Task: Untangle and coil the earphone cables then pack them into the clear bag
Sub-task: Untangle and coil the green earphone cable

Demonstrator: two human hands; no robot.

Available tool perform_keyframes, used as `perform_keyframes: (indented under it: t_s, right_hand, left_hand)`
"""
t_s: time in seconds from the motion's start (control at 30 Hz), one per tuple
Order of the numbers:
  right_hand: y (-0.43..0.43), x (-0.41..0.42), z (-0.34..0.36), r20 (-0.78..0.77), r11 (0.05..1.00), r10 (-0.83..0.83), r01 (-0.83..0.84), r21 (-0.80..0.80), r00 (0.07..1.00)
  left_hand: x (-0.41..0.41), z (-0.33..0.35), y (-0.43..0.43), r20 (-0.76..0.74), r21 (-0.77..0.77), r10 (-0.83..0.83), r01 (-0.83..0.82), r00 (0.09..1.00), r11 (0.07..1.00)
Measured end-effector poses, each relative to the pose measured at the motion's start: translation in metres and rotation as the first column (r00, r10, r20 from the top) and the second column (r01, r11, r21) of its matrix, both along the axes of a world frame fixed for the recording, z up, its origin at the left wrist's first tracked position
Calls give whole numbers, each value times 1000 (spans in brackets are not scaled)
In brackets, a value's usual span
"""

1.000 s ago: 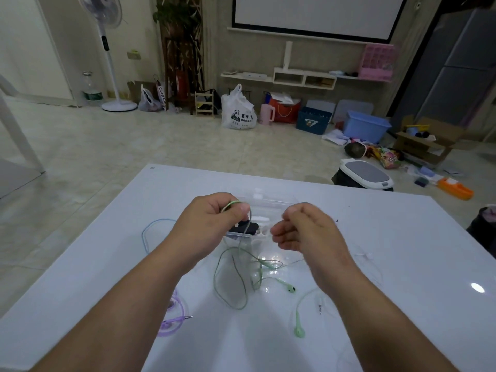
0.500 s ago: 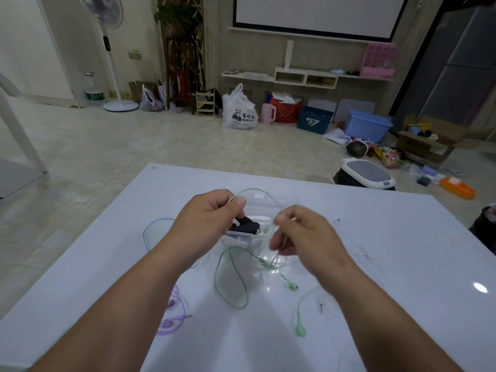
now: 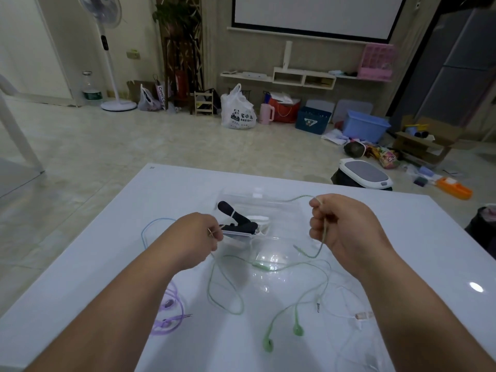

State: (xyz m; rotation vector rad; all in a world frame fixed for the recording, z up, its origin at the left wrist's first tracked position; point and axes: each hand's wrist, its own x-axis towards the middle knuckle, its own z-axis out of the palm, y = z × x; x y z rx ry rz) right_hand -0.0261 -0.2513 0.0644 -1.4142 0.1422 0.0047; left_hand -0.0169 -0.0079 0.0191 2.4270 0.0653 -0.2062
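Right hand has its grip fisted round the green cable. Left hand pinches what looks like its plug, beside the clear bag on the surface. Tug hard and the slack loop could knot or snag the white cable.

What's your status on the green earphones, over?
Left hand pinches a plug tip, right hand grips the green cable. Cable loose, uncoiled, lying across the clear bag. White cable lies by right forearm.
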Motion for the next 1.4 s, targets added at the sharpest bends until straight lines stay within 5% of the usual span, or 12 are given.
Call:
perform_keyframes:
  t_s: [0.1,0.2,0.27,0.47,0.67,0.83,1.0,1.23,1.4]
  right_hand:
    - [2,-2,-4,45,961,0,12,-275,999]
    - [2,-3,-9,137,789,8,78,-609,991]
    - [3,-3,-12,178,719,24,107,-686,984]
    - [17,-3,-25,-32,764,108,-103,-637,994]
    - [36,-7,-37,-211,885,245,-307,-349,946]
    - [34,-12,-37,-318,725,496,-587,-361,808]
    - [18,-8,-31,-335,661,477,-583,-472,812]
    - [-9,-6,-28,-350,402,378,-493,-772,857]
    - [-7,-6,-20,-249,631,393,-457,-627,885]
  left_hand:
    - [-2,7,-5,45,-244,77,-64,996,968]
    - [-5,14,-11,120,-329,116,-71,986,942]
    - [-7,17,-13,134,-420,131,-63,982,905]
    - [-11,24,-18,87,-741,58,26,994,671]
    - [-11,22,-22,130,-745,77,47,988,666]
    - [-8,22,-22,185,-754,247,-23,951,656]
    - [-4,26,-16,57,-884,400,-140,915,446]
    - [-2,21,2,449,-457,462,-247,765,854]
    - [0,11,5,329,-58,295,-293,897,954]
